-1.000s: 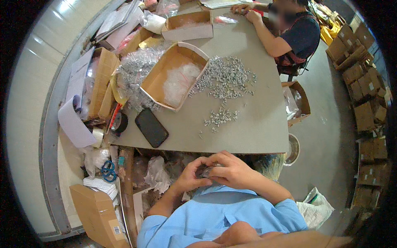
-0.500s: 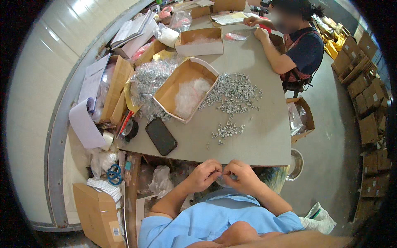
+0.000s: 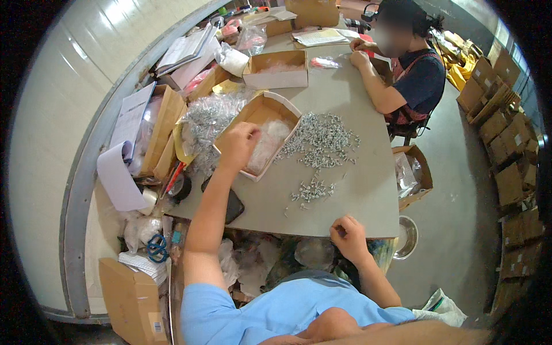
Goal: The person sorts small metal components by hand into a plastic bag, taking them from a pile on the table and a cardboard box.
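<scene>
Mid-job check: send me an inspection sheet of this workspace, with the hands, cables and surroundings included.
Surface: grey tabletop, partly covered
Job's things: open box holding clear bags; loose metal screws beside it
Clutter: black rectangular object, partly behind the left forearm; papers at left
Hands: left hand at the box, grip unclear; right hand curled near the table's front edge
Cables: nothing seen
Surroundings: seated co-worker; cardboard boxes stacked at right; metal bowl on the floor
</scene>
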`<state>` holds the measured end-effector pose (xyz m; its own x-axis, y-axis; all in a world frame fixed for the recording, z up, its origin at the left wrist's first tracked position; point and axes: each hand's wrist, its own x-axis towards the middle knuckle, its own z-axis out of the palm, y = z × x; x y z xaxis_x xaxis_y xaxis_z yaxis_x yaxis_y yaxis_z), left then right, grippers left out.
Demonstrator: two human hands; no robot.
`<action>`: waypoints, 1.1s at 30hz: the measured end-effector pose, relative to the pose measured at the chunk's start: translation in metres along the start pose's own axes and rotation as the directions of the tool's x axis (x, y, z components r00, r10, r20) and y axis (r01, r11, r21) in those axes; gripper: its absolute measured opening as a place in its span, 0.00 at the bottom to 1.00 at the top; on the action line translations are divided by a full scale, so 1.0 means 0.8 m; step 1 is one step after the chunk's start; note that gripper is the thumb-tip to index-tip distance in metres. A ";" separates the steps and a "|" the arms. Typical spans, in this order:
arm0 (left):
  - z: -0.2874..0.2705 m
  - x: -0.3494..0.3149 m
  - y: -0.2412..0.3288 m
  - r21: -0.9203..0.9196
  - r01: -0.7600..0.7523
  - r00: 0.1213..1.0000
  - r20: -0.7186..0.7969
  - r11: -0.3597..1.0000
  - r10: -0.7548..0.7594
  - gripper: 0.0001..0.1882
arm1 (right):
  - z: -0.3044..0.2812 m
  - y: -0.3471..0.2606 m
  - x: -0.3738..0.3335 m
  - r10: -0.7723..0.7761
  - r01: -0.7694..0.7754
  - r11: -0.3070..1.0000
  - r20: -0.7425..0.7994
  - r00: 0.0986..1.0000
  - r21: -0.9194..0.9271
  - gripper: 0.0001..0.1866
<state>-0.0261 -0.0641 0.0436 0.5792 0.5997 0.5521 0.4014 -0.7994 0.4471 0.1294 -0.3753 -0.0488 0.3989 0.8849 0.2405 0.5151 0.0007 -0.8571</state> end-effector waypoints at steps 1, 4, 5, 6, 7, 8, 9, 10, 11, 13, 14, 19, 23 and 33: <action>0.014 0.005 -0.014 0.114 -0.075 0.989 0.139 0.991 0.059 0.08 | 0.002 0.003 -0.003 -0.012 0.012 0.999 -0.001 1.000 -0.038 0.05; 0.057 0.004 -0.068 0.330 -0.241 0.893 0.444 0.913 0.076 0.09 | 0.006 0.003 -0.003 -0.009 0.009 0.999 0.008 1.000 -0.041 0.05; 0.067 0.001 -0.089 0.358 -0.220 0.885 0.465 0.907 0.031 0.09 | 0.006 0.002 -0.002 -0.006 0.006 1.000 0.015 1.000 -0.023 0.05; 0.074 0.001 -0.100 0.383 -0.200 0.874 0.485 0.902 -0.012 0.09 | 0.006 0.002 -0.001 -0.001 0.001 1.000 0.025 1.000 -0.013 0.05; 0.071 0.012 -0.081 0.380 -0.173 0.849 0.526 0.909 -0.058 0.09 | 0.002 0.003 -0.002 0.013 -0.012 1.000 0.025 1.000 -0.015 0.05; 0.062 0.022 -0.064 0.382 -0.144 0.818 0.565 0.913 -0.107 0.09 | 0.000 0.004 -0.002 0.025 -0.024 1.000 0.028 0.999 -0.014 0.05; 0.053 0.029 -0.049 0.386 -0.114 0.783 0.602 0.916 -0.156 0.08 | -0.002 0.003 -0.002 0.034 -0.033 0.999 0.032 0.999 -0.032 0.05; 0.048 0.029 -0.050 0.334 -0.052 0.818 0.555 0.941 -0.152 0.08 | -0.003 -0.001 -0.001 0.044 -0.042 0.998 0.042 0.998 -0.041 0.05; 0.041 0.027 -0.055 0.279 0.010 0.850 0.504 0.960 -0.155 0.08 | -0.004 -0.003 0.001 0.053 -0.050 0.998 0.054 0.997 -0.049 0.05; 0.027 0.019 -0.052 0.164 0.045 0.914 0.392 0.985 -0.107 0.08 | -0.008 -0.001 0.008 0.095 -0.090 0.995 0.101 0.990 -0.048 0.06; 0.018 0.014 -0.046 0.112 0.020 0.944 0.324 0.994 -0.055 0.08 | -0.011 0.000 0.014 0.117 -0.111 0.993 0.126 0.985 -0.049 0.07; -0.006 -0.023 -0.015 -0.205 0.009 1.000 0.026 0.979 -0.004 0.09 | -0.004 0.019 0.055 -0.019 0.008 0.926 -0.026 0.999 -0.378 0.20; -0.016 -0.076 0.035 -0.366 0.284 0.955 0.191 0.887 -0.227 0.07 | 0.020 0.025 0.086 -0.146 0.156 0.893 0.056 0.988 -0.423 0.27; -0.005 -0.254 0.081 -0.646 0.619 0.784 0.543 0.447 -0.301 0.07 | 0.006 0.001 0.041 -0.032 0.113 0.951 0.273 0.962 -0.287 0.26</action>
<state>-0.1206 -0.2373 -0.0367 0.7185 0.6905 -0.0833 0.0793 0.0377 0.9961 0.1389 -0.3441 -0.0440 0.1604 0.9779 0.1342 0.7525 -0.0332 -0.6578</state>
